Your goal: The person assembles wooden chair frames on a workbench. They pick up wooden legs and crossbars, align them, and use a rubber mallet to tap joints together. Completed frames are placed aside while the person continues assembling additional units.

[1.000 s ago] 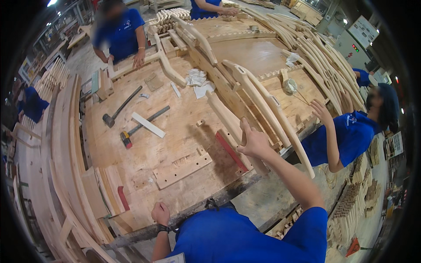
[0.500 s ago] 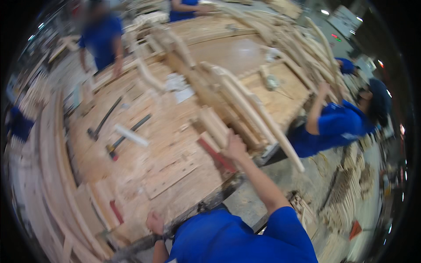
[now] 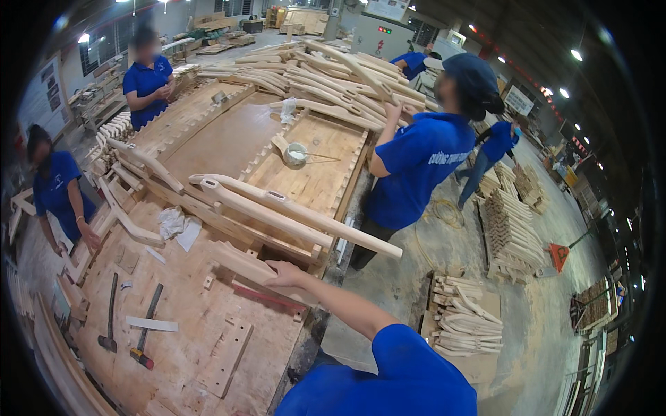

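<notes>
My right hand [image 3: 283, 274] is closed around the near end of a pale wooden block [image 3: 237, 262] on the workbench [image 3: 201, 305]. A red strip [image 3: 267, 294] lies beside the block on the near side. Beyond it, two long shaped wooden rails [image 3: 305, 213] rest side by side, one overhanging the bench's right edge. A flat board with drilled holes [image 3: 229, 357] lies nearer to me. Left of it are a hammer [image 3: 109, 315] and a mallet [image 3: 144, 340], with a white strip [image 3: 152, 324] across the mallet's handle. My left hand is out of the picture.
A co-worker [image 3: 423, 166] at the right handles a curved wooden piece. Two more people stand at the left, others farther right. A bowl [image 3: 296, 155] sits in a framed panel section. Curved parts [image 3: 326, 83] are heaped behind; stacked wooden parts [image 3: 465, 319] stand on the floor.
The view has swung up and to the right, so the bench appears farther left. My left hand has left the picture. My right hand still grips the wooden block.
</notes>
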### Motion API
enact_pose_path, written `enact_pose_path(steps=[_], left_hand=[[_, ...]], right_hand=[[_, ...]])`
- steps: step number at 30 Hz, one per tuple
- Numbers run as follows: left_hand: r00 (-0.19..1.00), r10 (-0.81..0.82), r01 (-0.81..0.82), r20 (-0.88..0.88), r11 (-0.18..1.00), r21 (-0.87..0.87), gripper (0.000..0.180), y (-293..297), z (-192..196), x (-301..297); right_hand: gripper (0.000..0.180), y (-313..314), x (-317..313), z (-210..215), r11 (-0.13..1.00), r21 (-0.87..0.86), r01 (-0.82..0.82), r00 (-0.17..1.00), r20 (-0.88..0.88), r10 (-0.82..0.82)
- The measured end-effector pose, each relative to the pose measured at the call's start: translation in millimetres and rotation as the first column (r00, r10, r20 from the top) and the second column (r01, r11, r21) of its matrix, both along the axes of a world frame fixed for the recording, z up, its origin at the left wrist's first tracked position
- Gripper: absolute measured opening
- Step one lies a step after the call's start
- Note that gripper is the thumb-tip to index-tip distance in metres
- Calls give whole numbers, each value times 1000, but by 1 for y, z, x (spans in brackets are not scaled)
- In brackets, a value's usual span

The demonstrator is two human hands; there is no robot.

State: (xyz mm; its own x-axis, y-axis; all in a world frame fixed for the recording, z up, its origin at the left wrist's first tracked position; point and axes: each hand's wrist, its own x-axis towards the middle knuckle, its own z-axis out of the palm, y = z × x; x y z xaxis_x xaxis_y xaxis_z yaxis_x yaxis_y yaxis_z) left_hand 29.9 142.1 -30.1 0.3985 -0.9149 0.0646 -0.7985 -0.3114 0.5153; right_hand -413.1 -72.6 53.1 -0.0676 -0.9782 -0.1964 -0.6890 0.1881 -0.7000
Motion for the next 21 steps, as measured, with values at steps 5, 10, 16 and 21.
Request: enact_pose_path(steps=[5, 10, 16, 21], left_hand=[[1000, 14, -13, -26, 999, 48, 23, 2, -5, -3], [997, 72, -69, -37, 994, 79, 22, 9, -11, 7], [996, 92, -90, -11, 989, 114, 26, 24, -7, 11], [992, 117, -111, -49, 987, 112, 23, 15, 4, 9]], right_hand=[[62, -4, -24, 1, 998, 51, -23, 995, 102, 17], [44, -14, 1, 22, 993, 49, 108, 985, -138, -100], [76, 9, 19, 38, 991, 58, 121, 891, -447, -82], [59, 12, 23, 41, 993, 24, 118, 860, -503, -90]])
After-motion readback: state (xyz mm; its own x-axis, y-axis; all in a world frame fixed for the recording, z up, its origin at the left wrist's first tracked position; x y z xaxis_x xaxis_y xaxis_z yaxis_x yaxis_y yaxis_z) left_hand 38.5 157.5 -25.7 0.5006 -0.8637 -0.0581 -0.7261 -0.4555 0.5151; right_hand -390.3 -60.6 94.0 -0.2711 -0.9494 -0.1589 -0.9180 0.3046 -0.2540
